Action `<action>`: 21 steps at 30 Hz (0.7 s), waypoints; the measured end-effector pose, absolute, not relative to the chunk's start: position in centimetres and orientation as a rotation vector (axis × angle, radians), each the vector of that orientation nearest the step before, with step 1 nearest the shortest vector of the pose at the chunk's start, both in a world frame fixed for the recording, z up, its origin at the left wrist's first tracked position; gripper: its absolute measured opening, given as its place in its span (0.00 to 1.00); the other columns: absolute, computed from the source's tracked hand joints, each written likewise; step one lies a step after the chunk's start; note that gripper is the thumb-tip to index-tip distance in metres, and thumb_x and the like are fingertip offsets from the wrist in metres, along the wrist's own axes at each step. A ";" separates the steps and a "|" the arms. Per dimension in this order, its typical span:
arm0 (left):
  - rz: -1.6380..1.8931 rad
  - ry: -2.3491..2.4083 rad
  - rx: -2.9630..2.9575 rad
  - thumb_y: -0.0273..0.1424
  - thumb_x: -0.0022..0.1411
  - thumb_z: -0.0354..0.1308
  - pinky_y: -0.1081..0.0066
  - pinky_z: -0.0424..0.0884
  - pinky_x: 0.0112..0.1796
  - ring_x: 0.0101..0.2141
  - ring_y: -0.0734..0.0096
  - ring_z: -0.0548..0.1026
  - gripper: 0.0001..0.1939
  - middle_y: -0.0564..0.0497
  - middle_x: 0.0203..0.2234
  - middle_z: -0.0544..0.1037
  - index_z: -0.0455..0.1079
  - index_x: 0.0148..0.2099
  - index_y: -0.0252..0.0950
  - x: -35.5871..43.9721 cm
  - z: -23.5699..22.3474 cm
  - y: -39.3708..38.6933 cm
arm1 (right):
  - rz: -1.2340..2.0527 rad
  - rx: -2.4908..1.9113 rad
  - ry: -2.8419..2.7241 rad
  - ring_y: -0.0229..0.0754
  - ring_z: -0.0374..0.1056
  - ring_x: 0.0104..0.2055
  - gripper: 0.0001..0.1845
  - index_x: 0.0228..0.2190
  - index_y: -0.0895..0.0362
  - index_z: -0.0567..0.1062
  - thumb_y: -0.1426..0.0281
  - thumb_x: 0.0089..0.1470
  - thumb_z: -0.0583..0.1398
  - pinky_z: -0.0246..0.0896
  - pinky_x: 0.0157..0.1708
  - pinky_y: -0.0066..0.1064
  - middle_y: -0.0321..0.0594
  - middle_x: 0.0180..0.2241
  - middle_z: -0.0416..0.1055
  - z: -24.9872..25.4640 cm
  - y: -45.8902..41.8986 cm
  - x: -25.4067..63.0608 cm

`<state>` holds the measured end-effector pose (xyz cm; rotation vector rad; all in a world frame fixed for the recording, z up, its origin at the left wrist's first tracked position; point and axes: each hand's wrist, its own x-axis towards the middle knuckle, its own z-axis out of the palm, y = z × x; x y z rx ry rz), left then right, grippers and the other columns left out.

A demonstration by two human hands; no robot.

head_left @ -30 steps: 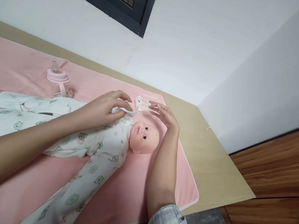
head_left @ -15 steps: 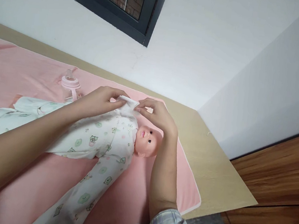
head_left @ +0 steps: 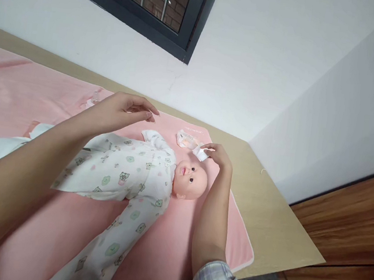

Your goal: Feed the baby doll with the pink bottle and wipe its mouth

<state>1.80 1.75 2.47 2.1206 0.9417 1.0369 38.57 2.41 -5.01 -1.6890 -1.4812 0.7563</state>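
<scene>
One bottle [head_left: 93, 101] peeks out left of the fingers, past the wrist of the left hand [head_left: 124, 107] and mostly hidden by it; a backward sweep of that arm could knock it. The left fingers are loosely curved, narrowly apart from the thumb, with nothing seen between them. Below them, apparently apart, the far sleeve of the suit [head_left: 115, 167] is spread on the mat [head_left: 156, 250]; fingers dropped carelessly could catch and twist the cuff. The doll [head_left: 189, 180] lies face up in the suit, its head below the right fingers. Neither hand steadies it, so a tug on the suit could roll or slide it. Just left of the right fingers lies a packet [head_left: 185, 139], against or under the tissue [head_left: 200, 153]; which, I cannot tell. The right hand [head_left: 219, 155] pinches the tissue at its edge: a weak hold might let it slip, and if the packet clings, it could be dragged along. Pulling back low, the forearm could bump the head. Right of these fingers the mat ends on the tabletop [head_left: 261, 203]; a leaning arm might ruck its edge.
</scene>
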 end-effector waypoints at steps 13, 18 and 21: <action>0.957 0.941 2.186 0.42 0.63 0.56 0.65 0.72 0.43 0.43 0.58 0.77 0.13 0.52 0.37 0.81 0.76 0.44 0.42 1.6 1.4 3.4 | 1.159 -1.118 -1.144 0.43 0.73 0.49 0.28 0.54 0.50 0.70 0.69 0.50 0.64 0.66 0.56 0.42 0.40 0.54 0.71 -8.9 4.0 36.9; 0.949 0.923 2.179 0.42 0.64 0.56 0.65 0.72 0.45 0.43 0.60 0.77 0.13 0.52 0.38 0.80 0.76 0.44 0.41 1.5 1.5 3.3 | 1.277 -1.105 -0.998 0.43 0.75 0.47 0.34 0.58 0.49 0.64 0.68 0.50 0.65 0.67 0.56 0.46 0.41 0.58 0.67 -10.9 4.7 37.0; 0.958 1.002 2.172 0.39 0.65 0.56 0.61 0.70 0.49 0.44 0.60 0.75 0.13 0.53 0.43 0.79 0.76 0.45 0.39 1.0 2.1 3.0 | 1.200 -1.068 -0.988 0.43 0.74 0.48 0.32 0.56 0.48 0.66 0.68 0.48 0.65 0.67 0.56 0.45 0.39 0.61 0.63 -10.9 4.9 37.5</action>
